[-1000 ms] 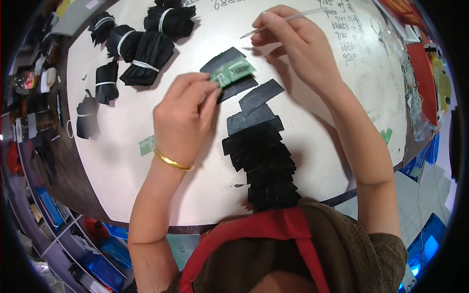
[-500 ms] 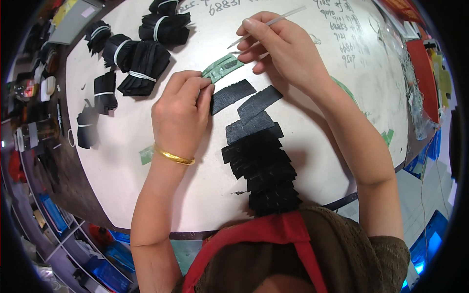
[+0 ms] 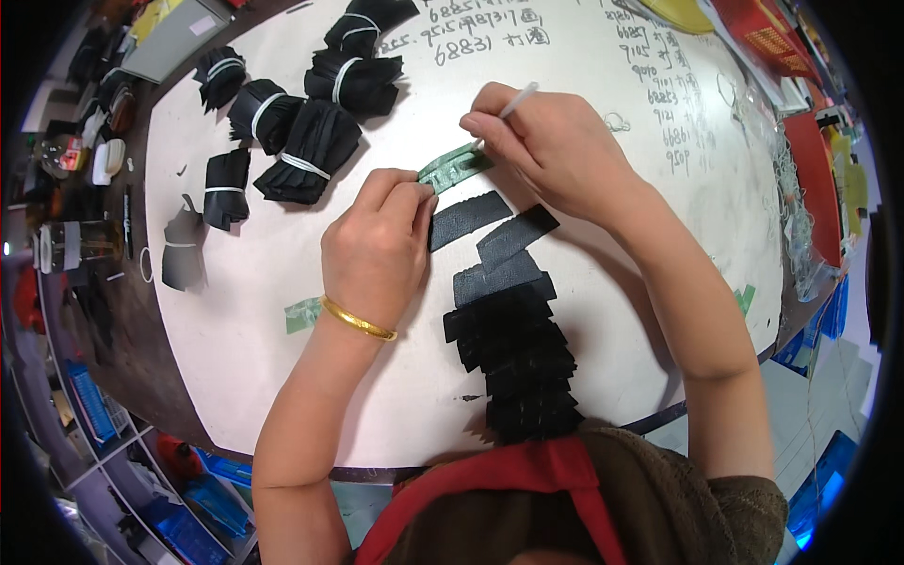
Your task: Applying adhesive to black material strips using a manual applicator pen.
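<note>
A narrow green strip with cut-out slots (image 3: 455,169) lies on the white tabletop. My left hand (image 3: 375,247), wearing a gold bangle, pinches its left end with fingers pressed together. A slim whitish pen (image 3: 521,100) is gripped in my right hand (image 3: 557,151). The pen's tip is hidden behind my fingers at the strip's right end. Just below the strip is a black leather-like piece (image 3: 468,218), beside my left fingertips. Another black piece (image 3: 517,235) slants across the top of a long overlapping row of black pieces (image 3: 518,367) running toward my body.
Several black bundles tied with white bands (image 3: 308,151) lie at the upper left. Handwriting covers the far part of the white tabletop (image 3: 565,56). A green scrap (image 3: 302,315) sits by my left wrist. Tangled threads (image 3: 799,226) and a red folder (image 3: 812,184) line the right edge.
My right hand has come down to the strip's right end, tipping the pen more upright. My left hand keeps hold of the strip. The whole view has shifted slightly.
</note>
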Motion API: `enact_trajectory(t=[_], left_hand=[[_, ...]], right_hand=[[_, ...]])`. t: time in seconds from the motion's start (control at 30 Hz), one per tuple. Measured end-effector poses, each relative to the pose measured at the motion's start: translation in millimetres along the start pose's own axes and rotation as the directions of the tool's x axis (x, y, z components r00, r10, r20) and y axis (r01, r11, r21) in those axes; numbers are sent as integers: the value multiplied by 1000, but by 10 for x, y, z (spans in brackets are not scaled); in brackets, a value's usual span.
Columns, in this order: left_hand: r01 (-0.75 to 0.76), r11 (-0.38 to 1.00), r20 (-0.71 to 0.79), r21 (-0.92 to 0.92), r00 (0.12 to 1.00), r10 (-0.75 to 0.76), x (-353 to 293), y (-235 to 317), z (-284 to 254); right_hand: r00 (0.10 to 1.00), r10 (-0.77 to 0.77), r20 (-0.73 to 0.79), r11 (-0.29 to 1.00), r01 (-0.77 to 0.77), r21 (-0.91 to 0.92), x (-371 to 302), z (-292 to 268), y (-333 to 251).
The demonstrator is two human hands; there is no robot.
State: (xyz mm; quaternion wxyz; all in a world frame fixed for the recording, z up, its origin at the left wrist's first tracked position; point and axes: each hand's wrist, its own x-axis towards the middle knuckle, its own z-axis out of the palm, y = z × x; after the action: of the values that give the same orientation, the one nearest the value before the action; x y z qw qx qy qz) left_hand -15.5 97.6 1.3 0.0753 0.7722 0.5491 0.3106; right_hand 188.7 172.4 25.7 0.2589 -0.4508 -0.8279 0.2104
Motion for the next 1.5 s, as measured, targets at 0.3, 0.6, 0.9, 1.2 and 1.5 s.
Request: enact_trajectory(t=[0.3,0.6,0.9,1.2,1.5], left_hand=[[-23,1000,-14,-2,1000,23,-14,-4,14],[-39,999,-23,-14,999,39,-4,-14,14],[-13,1000,13,-25,1000,13,7,-5,6],[-23,999,-12,-32,1000,22,8,-18,17],[61,978,-171,-199,981,-96,-77,-114,-220]], right_hand=[[985,-160,-59,987,159,-29,-155,229,-140],[998,-23,-58,986,32,164,-160,261,-79],[993,-22,-119,962,53,266,-167,173,-55],[989,-100,-106,995,101,6,-180,156,-101],[961,-231,-151,872,136,-470,-464,-314,330]])
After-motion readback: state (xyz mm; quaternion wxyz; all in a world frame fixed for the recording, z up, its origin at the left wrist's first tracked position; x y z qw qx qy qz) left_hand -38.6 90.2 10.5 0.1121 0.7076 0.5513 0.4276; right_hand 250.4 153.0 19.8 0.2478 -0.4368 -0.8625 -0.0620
